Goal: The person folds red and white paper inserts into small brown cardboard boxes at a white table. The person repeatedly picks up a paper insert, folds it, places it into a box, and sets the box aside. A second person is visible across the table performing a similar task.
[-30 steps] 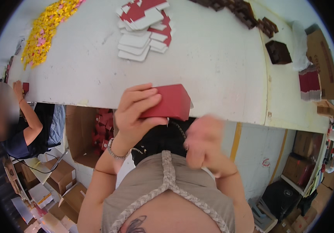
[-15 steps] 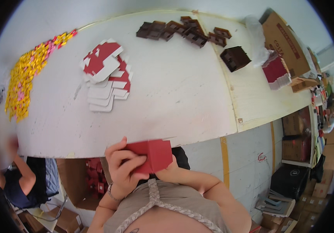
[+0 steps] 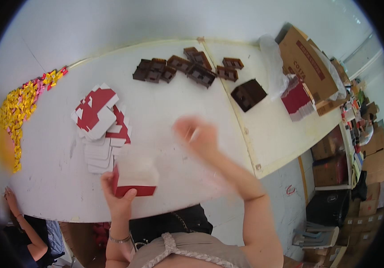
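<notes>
In my left hand (image 3: 119,198), with the thumb on its front and fingers at its side, is a small red carton (image 3: 136,190). Its pale inside faces up and its far edge is blurred. My right hand (image 3: 197,134) is over the middle of the table, smeared by motion, so its fingers cannot be read. Beyond it lie several dark brown plastic trays (image 3: 201,75) in a loose group. A larger dark brown block of trays (image 3: 248,95) stands to their right. Just past the carton, flat red and white carton blanks (image 3: 97,111) lie in a fanned pile.
Yellow and pink ribbon bows (image 3: 20,107) are heaped along the table's left side. At the right stand a stack of red blanks (image 3: 297,99), a clear plastic bag (image 3: 272,62) and a large cardboard box (image 3: 308,62). A co-worker's arm (image 3: 24,225) shows at lower left.
My right hand has left the carton and moved forward over the table. My left hand has carried the carton left and over the table, turning its pale inside upward. The view has shifted.
</notes>
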### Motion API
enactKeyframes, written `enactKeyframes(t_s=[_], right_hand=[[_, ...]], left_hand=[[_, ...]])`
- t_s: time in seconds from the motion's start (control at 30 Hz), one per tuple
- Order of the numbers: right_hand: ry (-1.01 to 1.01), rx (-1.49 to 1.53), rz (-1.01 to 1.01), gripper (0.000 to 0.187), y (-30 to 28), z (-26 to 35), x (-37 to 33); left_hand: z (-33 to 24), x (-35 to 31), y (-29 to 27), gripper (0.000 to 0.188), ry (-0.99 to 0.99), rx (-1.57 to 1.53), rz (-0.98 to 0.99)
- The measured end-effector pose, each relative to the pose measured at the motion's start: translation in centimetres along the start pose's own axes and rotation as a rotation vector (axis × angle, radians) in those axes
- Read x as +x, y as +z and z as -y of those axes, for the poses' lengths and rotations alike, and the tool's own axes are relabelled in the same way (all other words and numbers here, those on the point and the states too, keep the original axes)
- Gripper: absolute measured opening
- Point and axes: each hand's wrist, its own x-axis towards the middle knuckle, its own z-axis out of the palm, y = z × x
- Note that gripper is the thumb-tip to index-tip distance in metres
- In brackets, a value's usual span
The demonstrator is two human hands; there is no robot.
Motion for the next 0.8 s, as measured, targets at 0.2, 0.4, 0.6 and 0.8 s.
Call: enactKeyframes(t_s=[0.2, 0.4, 0.6, 0.8], right_hand=[[0.651, -0.605, -0.622, 0.072, -10.4, -21.3, 25.5], [0.473, -0.673, -0.025, 0.065, -4.4, -22.6, 25.8], [0.027, -0.661, 0.004, 0.052, 2.2, -14.9, 15.7], [-0.406, -0.516, 0.173, 0.049, -0.3, -10.6, 5.4]], left_hand=[[3.8, 0.8, -5.7, 0.082, 0.188, 0.529, -0.004], [3.5, 0.7, -5.5, 0.094, 0.224, 0.527, 0.138], [3.6, 0.9, -5.4, 0.086, 0.237, 0.512, 0.155], [3.9, 1.6, -5.8, 0.084, 0.301, 0.362, 0.244]])
